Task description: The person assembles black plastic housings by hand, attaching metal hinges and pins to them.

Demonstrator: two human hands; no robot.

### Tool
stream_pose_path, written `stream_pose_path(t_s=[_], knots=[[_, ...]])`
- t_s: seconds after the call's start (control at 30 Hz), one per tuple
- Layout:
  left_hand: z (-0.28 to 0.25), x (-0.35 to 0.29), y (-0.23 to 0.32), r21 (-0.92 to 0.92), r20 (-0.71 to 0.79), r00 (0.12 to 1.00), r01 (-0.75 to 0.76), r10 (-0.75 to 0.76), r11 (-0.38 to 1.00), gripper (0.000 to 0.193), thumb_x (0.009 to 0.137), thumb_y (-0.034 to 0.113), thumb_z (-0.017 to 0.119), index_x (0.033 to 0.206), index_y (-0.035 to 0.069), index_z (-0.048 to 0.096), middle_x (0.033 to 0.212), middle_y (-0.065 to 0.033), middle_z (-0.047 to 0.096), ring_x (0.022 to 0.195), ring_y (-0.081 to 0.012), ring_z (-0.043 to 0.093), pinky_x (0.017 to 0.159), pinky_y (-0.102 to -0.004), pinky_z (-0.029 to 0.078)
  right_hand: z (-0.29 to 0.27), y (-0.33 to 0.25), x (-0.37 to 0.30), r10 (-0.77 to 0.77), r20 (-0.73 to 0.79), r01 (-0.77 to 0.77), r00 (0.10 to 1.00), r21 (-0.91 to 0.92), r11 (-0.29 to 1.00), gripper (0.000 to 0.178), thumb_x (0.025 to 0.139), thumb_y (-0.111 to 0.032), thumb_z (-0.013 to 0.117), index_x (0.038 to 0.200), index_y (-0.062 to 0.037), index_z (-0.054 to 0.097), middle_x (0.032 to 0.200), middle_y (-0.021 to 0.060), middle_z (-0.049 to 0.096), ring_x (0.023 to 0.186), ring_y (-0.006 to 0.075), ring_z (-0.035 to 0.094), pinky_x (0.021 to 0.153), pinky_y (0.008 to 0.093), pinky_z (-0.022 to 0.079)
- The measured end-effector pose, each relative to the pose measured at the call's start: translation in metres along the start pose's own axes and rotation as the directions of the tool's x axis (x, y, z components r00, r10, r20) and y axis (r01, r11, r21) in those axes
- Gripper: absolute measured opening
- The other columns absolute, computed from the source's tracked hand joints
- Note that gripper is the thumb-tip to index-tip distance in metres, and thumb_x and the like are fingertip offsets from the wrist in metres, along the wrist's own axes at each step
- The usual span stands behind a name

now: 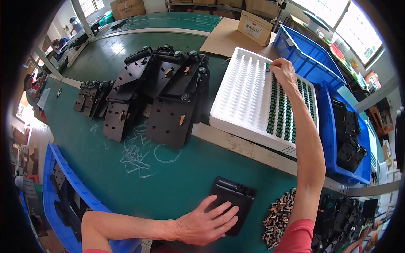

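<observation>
My left hand (206,221) lies with its fingers spread on a black plastic panel (234,194) at the front of the green table. Reaching over the white foam tray (242,103), my right hand (283,71) pinches a small green and black round part (268,67) near the tray's far edge. Rows of similar green parts (279,109) fill slots on the tray's right side, while the slots on its left side hold none. A heap of small copper and silver metal pieces (280,213) lies right of the panel, beside my right forearm.
Stacked black panels (168,84) with small fittings stand at the left middle. A blue bin (59,181) of black parts is at the near left. Blue crates (310,55) line the right side. A brown pouch (254,27) sits on cardboard at the back.
</observation>
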State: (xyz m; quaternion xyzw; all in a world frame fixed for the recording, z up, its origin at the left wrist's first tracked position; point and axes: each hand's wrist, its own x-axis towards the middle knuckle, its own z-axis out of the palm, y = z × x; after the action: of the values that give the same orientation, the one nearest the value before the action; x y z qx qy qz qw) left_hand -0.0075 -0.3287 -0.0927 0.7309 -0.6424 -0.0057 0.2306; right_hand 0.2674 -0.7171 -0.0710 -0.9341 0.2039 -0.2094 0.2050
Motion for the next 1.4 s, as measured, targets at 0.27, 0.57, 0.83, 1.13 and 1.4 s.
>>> stream_pose_path(t_s=[0.27,0.57,0.83,1.13,1.4], knots=[[-0.003,-0.001,0.002,0.006,0.01,1.0,-0.002,0.001,1.0,0.054,0.078,0.036,0.071,0.122,0.007,0.062,0.133,-0.0145,0.055,0.122,-0.0283,0.052,0.103,-0.0555,0.034,-0.025,0.007,-0.012,-0.087,0.029,0.063,0.996,0.471,0.88,0.016,0.087,-0.017,0.07,0.099,-0.0064,0.07,0.087,0.0021,0.07,0.083,0.0102,0.063,0.072,0.0251,0.049],[0.0,-0.002,0.001,0.023,0.035,0.999,-0.016,0.015,1.0,0.057,0.078,0.034,0.072,0.125,0.006,0.06,0.14,-0.0183,0.05,0.126,-0.0331,0.048,0.108,-0.0584,0.028,-0.102,-0.047,-0.14,-0.311,0.331,-0.023,0.891,0.717,0.697,0.034,0.094,-0.029,0.063,0.114,-0.0028,0.065,0.101,0.009,0.07,0.096,0.0153,0.066,0.09,0.0323,0.053],[0.006,-0.005,0.001,0.057,0.0,0.999,-0.054,0.054,0.997,0.058,0.08,0.032,0.071,0.129,0.005,0.056,0.138,-0.0175,0.049,0.125,-0.0339,0.048,0.107,-0.0586,0.03,-0.129,-0.049,-0.259,-0.178,0.716,-0.579,0.675,0.664,0.473,0.021,0.093,-0.016,0.065,0.106,-0.0002,0.067,0.09,0.005,0.067,0.081,0.0106,0.063,0.077,0.0276,0.055],[0.005,-0.007,0.002,0.106,-0.014,0.998,-0.065,0.067,0.992,0.054,0.08,0.031,0.072,0.125,0.005,0.06,0.138,-0.0171,0.049,0.126,-0.0338,0.046,0.106,-0.0578,0.033,-0.142,-0.041,-0.315,-0.146,0.817,-0.722,0.557,0.564,0.402,0.024,0.093,-0.019,0.068,0.105,0.0012,0.066,0.096,0.011,0.069,0.089,0.018,0.07,0.081,0.031,0.059],[0.005,-0.006,0.003,0.121,-0.015,0.998,-0.065,0.067,0.991,0.054,0.079,0.03,0.072,0.125,0.005,0.06,0.138,-0.0165,0.05,0.127,-0.0341,0.045,0.107,-0.0561,0.033,-0.134,-0.03,-0.329,-0.195,0.756,-0.729,0.625,0.655,0.201,0.016,0.089,-0.001,0.068,0.104,0.0041,0.067,0.096,0.0121,0.07,0.093,0.023,0.072,0.08,0.0274,0.061]])
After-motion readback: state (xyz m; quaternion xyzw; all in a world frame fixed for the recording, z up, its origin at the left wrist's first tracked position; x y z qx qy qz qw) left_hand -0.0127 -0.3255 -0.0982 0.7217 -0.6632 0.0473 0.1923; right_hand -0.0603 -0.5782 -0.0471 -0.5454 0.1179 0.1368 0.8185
